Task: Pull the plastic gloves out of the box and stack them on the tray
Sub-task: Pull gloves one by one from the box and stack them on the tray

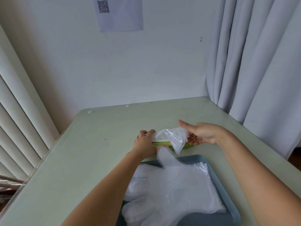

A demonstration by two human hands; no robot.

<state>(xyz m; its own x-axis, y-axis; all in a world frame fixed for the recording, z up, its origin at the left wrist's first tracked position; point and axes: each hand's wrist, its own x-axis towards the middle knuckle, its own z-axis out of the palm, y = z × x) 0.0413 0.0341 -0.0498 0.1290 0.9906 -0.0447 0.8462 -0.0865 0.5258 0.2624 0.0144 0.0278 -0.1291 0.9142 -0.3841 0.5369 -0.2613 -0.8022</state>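
Head view: left hand (144,142) grips the green box (160,143) at its left end. Right hand (201,133), fingers straight and thumb spread, touches a glove (172,136) protruding from the box. Stacked gloves (175,185) fill the tray (203,220), overhanging its far rim. Table (97,144) extends left to its edge.

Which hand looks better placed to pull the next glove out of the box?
The right hand: it is open, right at the glove sticking out of the box. The left hand grips the box's end and seems to be steadying it.
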